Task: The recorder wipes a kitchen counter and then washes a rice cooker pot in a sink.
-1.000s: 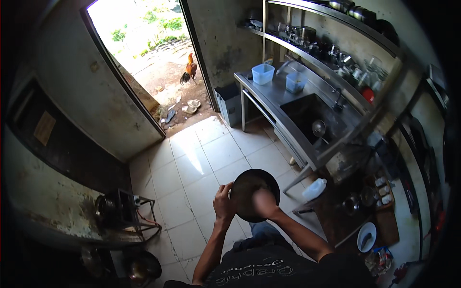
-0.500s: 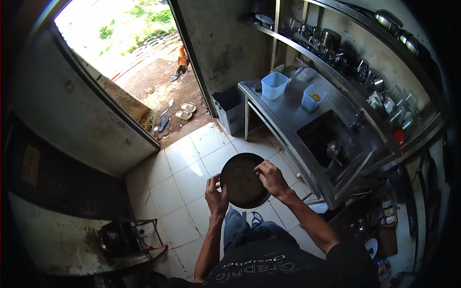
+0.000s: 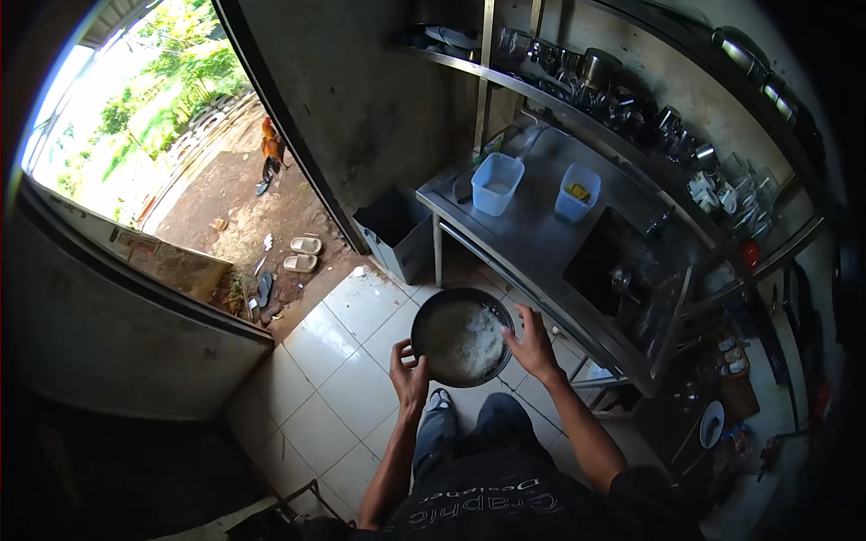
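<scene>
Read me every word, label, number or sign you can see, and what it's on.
Shirt: two lines of pale lettering, wording not copied out.
Packet, lower right: any print is too small and blurred to read.
Pan, tubs: no writing visible.

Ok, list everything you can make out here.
Pan: one, dark, centre
Grainy heap: one, white, in pan
Sink counter: one, steel-grey, right side
Plastic tubs: two, pale blue, on counter
Bits: several, yellow, in right tub
Kitchenware: too cluttered to count, clear and silver, shelf
Bin: one, grey, left of counter
Rooster: one, orange and black, outside
Sandals: two, beige, outside
Dish: one, white, lower right
Floor tiles: many, white, underfoot
Shirt: one, black, lower edge
Left hand: one, bare, pan's left rim
Right hand: one, bare, pan's right rim
</scene>
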A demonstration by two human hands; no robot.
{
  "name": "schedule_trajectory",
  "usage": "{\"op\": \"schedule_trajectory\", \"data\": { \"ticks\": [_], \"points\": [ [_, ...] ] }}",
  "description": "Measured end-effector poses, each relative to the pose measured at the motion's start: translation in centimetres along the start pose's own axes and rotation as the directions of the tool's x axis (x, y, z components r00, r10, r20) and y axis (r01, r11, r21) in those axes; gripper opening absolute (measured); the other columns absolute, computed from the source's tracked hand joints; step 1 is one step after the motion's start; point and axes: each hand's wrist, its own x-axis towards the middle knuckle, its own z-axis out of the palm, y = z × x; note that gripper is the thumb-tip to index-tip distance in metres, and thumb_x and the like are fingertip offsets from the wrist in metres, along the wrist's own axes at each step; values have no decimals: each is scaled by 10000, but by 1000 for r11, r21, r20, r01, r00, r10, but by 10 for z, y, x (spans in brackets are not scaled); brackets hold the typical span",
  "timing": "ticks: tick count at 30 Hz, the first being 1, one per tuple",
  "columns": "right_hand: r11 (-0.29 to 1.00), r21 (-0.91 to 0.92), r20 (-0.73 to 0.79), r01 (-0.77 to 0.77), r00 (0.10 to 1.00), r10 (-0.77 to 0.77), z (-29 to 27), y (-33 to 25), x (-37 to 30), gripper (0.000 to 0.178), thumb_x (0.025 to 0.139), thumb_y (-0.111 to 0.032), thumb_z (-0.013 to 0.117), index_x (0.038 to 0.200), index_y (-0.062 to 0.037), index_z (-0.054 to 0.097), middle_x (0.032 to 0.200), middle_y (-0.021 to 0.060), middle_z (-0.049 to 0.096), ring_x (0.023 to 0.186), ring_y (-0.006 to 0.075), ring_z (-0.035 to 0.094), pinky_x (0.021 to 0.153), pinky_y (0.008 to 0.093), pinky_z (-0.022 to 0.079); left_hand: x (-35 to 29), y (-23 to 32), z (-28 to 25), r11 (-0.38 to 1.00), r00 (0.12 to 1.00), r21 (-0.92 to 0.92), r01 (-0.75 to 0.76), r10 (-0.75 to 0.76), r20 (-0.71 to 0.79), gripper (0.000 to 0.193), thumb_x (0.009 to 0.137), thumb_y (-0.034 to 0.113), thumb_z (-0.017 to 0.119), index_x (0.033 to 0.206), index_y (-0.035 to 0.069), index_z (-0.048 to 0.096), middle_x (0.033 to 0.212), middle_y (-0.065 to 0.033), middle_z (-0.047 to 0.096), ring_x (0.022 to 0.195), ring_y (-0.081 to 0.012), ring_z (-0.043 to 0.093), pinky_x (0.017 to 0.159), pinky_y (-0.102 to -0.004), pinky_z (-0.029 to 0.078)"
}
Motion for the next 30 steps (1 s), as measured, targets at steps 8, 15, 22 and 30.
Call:
{"op": "schedule_trajectory", "data": {
  "ticks": [8, 15, 22, 30],
  "points": [
    [941, 185, 192, -282, 950, 247, 8, -4, 31, 300, 860, -133, 513, 1108, 34, 485, 997, 226, 593, 972, 361, 579, 843, 379, 436, 42, -6, -1, 890, 896, -247, 383, -293, 333, 425, 860, 69, 545, 1237, 63, 348, 1064, -183, 543, 868, -279, 633, 698, -400, 570],
    [956, -172, -142, 236, 955, -261, -8, -82, 66, 404, 835, -32, 559, 1217, 18, 436, 1111, 229, 522, 1009, 403, 543, 846, 434, 450, 55, -18, 16, 872, 888, -270, 409, -311, 340, 385, 921, 71, 443, 1279, 103, 306, 1064, -205, 588, 884, -325, 656, 733, -474, 569],
    [842, -526, 336, 119, 939, 77, 96, 9, 101, 296, 711, -45, 571, 964, 107, 550, 1027, 295, 539, 914, 419, 546, 847, 487, 422, 50, -8, 60, 874, 937, -343, 346, -299, 184, 608, 841, -8, 512, 1351, 105, 200, 1113, -256, 501, 855, -337, 635, 640, -421, 588],
    [917, -225, 217, -329, 901, 376, 119, 10, 110, 238, 709, -64, 578, 913, 57, 557, 962, 304, 589, 1000, 460, 533, 946, 498, 380, 50, -29, 57, 965, 969, -123, 233, -241, -56, 677, 813, 83, 608, 1352, 89, 196, 1189, -266, 321, 1024, -341, 492, 704, -393, 558]
  ]
}}
